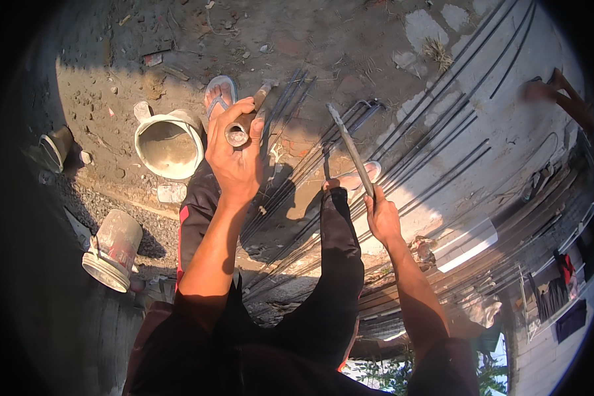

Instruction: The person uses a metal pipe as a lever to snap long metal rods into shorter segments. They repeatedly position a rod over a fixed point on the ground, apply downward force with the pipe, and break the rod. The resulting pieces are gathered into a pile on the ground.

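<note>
My left hand (234, 162) is closed round a short brown pipe-like piece (257, 102). Its round, hollow-looking end faces up toward me, and its far end points away over the ground. In my right hand (384, 218) a long grey metal bar (351, 146) is gripped near its lower end, slanting up and to the left. Beneath both hands, long thin steel rods (402, 148) lie in a loose bundle across the ground. Between the hands, several bent rod ends (363, 109) show. The two held pieces are apart from each other.
My sandalled feet (221, 96) stand among the rods. Left are a pale bucket (169, 146) with grey material inside, a tipped bucket (115, 247) and a dark container (56, 148). Stacked planks (541, 218) and hanging clothes (554, 297) are at right. Another person's blurred limb (567, 99) shows far right.
</note>
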Demonstrator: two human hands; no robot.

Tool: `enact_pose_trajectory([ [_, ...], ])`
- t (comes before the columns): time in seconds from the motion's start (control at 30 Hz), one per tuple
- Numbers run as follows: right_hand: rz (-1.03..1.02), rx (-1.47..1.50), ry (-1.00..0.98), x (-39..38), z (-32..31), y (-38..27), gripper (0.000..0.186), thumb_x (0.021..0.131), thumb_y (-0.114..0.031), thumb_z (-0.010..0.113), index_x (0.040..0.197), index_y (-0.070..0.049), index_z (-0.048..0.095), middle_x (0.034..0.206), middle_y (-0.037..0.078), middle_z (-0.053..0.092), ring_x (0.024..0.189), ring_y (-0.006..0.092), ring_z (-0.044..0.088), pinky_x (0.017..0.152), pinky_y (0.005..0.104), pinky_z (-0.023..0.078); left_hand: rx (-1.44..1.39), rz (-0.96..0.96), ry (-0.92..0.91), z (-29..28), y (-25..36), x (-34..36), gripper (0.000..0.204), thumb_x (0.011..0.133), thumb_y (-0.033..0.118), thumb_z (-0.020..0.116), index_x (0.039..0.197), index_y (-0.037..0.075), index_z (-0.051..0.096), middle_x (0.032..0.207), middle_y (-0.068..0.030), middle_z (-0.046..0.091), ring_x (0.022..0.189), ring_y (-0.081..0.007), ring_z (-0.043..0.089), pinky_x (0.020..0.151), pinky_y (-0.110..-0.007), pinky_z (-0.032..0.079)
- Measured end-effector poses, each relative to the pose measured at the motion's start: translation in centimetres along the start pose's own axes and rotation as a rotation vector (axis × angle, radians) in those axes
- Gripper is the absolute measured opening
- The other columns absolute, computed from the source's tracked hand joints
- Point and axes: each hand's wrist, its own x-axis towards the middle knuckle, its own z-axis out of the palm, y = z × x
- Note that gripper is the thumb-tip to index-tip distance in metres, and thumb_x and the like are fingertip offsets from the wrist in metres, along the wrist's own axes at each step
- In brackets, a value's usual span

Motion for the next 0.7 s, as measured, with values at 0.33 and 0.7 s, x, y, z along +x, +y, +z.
enact_pose_trajectory([
  [0.33, 0.225, 0.441, 0.541, 16.8, 4.4, -10.2, 0.036, 0.103, -0.030, 0.058, 0.126, -0.003, 0.049, 0.092, 0.032, 0.068, 0.088, 0.0539, 0.064, 0.080, 0.0601, 0.049, 0.155, 0.116, -0.441, 0.4, 0.5, 1.4, 0.024, 0.093, 0.016, 0.075, 0.113, 0.005, 0.067, 0.123, -0.0157, 0.070, 0.110, -0.0320, 0.066, 0.095, -0.038, 0.050],
  [0.7, 0.347, 0.556, 0.404, 26.5, 14.5, -18.8, 0.043, 0.097, -0.033, 0.065, 0.120, 0.001, 0.055, 0.109, 0.027, 0.069, 0.101, 0.0478, 0.068, 0.088, 0.0558, 0.054, -0.122, -0.152, -0.349, 1.0, -0.8, 2.1, 0.030, 0.105, 0.020, 0.060, 0.126, -0.001, 0.058, 0.137, -0.0206, 0.062, 0.121, -0.0256, 0.061, 0.103, -0.037, 0.047],
])
